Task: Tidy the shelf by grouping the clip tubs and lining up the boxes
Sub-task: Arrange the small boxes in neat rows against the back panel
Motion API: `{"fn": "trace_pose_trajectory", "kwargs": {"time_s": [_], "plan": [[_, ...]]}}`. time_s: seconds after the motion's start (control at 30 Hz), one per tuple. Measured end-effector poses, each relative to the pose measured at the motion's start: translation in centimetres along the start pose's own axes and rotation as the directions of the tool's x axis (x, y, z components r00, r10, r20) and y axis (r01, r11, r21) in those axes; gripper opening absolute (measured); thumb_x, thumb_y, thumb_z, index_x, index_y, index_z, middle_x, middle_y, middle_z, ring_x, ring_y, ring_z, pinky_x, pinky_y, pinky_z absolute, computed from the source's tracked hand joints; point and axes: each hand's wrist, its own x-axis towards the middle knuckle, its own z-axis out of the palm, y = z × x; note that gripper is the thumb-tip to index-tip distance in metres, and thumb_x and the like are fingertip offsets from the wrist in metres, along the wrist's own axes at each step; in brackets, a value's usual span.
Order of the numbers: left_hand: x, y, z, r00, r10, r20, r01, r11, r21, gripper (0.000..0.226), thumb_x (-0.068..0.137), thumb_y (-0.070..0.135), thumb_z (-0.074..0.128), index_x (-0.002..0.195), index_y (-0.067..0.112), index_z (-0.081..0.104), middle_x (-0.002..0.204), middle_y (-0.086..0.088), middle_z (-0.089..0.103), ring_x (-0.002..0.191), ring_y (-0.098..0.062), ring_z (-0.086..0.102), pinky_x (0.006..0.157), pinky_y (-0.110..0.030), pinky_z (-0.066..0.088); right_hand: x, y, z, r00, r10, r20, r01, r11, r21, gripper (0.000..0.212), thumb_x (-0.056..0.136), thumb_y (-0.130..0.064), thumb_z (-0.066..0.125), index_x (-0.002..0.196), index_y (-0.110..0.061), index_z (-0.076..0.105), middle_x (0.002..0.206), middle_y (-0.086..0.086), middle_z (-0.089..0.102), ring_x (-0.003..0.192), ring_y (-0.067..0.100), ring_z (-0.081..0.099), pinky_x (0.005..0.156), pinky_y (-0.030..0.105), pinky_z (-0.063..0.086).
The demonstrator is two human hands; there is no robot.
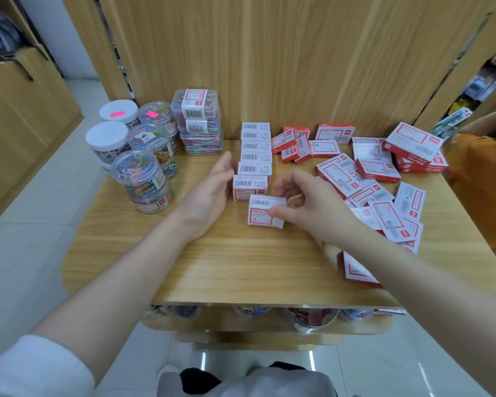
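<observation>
A row of several white-and-red boxes (255, 151) runs from the back panel toward me down the middle of the wooden shelf (212, 262). My right hand (307, 204) pinches one more small box (262, 210) at the row's near end, slightly off line. My left hand (212, 193) lies open with straight fingers against the left side of the nearest box in the row (249, 186). Round clip tubs (139, 170) with colourful clips stand grouped at the left rear, beside stacked square clear tubs (199, 121).
Many red-and-white boxes (364, 173) lie scattered over the right half of the shelf, one (355, 270) under my right forearm near the front edge. A person in an orange top (481, 179) stands at the right. Lower shelves hold more tubs (312, 316).
</observation>
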Motion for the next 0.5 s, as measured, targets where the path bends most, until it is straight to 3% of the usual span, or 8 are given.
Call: {"fn": "trace_pose_trajectory", "kwargs": {"time_s": [0.07,0.1,0.17,0.23,0.33,0.4,0.47,0.5], "plan": [[-0.4,0.3,0.5,0.998,-0.007,-0.060,0.003,0.998,-0.059,0.041,0.101,0.019,0.015,0.141,0.017,0.022,0.145,0.011,0.031,0.126,0.007,0.037,0.098,-0.010,0.028,-0.1,0.4,1.0,0.992,-0.124,-0.036,0.113,0.968,-0.226,0.030,0.074,-0.008,0.072,0.098,-0.011,0.055,0.098,0.001,0.055,0.084,0.012,0.053,0.075,0.028,0.046],[-0.6,0.7,1.2,0.998,-0.005,-0.058,0.001,0.997,-0.073,0.038,0.101,0.023,0.011,0.137,0.023,0.024,0.139,0.017,0.035,0.118,0.013,0.043,0.093,-0.005,0.031,-0.2,0.6,1.6,0.989,-0.133,-0.070,0.110,0.958,-0.266,0.032,0.074,-0.009,0.072,0.101,-0.009,0.054,0.102,0.003,0.052,0.087,0.015,0.050,0.078,0.032,0.046],[-0.6,0.8,2.3,1.000,0.011,-0.021,-0.013,0.997,-0.074,0.029,0.101,0.024,0.005,0.117,0.037,0.025,0.111,0.032,0.035,0.078,0.025,0.054,0.070,0.003,0.038,-0.1,1.1,2.8,0.980,-0.112,-0.167,0.071,0.970,-0.233,0.038,0.073,-0.008,0.073,0.104,-0.008,0.051,0.104,0.002,0.046,0.094,0.018,0.048,0.083,0.038,0.045],[-0.6,0.9,3.0,1.000,0.012,0.006,-0.012,0.998,-0.060,0.026,0.100,0.027,0.002,0.112,0.040,0.020,0.104,0.035,0.029,0.065,0.026,0.053,0.062,0.003,0.039,0.2,1.1,3.5,0.965,-0.069,-0.253,0.025,0.985,-0.174,0.054,0.070,-0.009,0.076,0.114,-0.005,0.046,0.109,0.001,0.039,0.105,0.019,0.045,0.095,0.035,0.040],[0.0,0.4,2.0,0.999,-0.026,0.043,0.029,0.996,-0.083,0.044,0.099,0.037,0.002,0.101,0.038,0.046,0.101,0.029,0.059,0.084,0.017,0.059,0.079,-0.008,0.044,1.1,1.1,4.1,0.980,0.069,-0.185,-0.085,0.993,-0.078,0.094,0.071,-0.014,0.077,0.142,-0.001,0.016,0.143,0.013,0.024,0.136,0.021,0.021,0.105,0.011,0.011],[0.2,0.4,1.7,0.998,-0.036,0.050,0.039,0.997,-0.062,0.049,0.098,0.043,0.003,0.101,0.038,0.052,0.098,0.026,0.067,0.098,0.008,0.060,0.095,-0.022,0.042,2.1,1.4,4.9,0.992,0.068,-0.108,-0.073,0.997,-0.040,0.107,0.072,-0.016,0.076,0.145,0.001,-0.001,0.153,0.015,0.011,0.143,0.022,0.008,0.113,0.020,0.004],[0.3,0.4,1.9,0.997,-0.035,0.065,0.039,0.998,-0.059,0.050,0.098,0.044,0.004,0.106,0.038,0.053,0.104,0.022,0.067,0.106,0.003,0.058,0.101,-0.027,0.039,2.8,1.7,5.5,0.997,0.051,-0.052,-0.052,0.998,-0.028,0.110,0.071,-0.017,0.076,0.145,0.000,-0.004,0.153,0.015,0.014,0.143,0.024,0.011,0.118,0.038,0.012],[0.3,0.4,1.9,0.996,-0.043,0.073,0.047,0.998,-0.051,0.049,0.098,0.044,0.005,0.107,0.039,0.052,0.104,0.023,0.066,0.107,0.003,0.058,0.101,-0.026,0.039,2.9,1.6,5.3,0.998,0.049,-0.025,-0.050,0.998,-0.025,0.111,0.070,-0.017,0.077,0.145,-0.001,-0.004,0.154,0.014,0.015,0.143,0.024,0.012,0.117,0.041,0.015]]}}
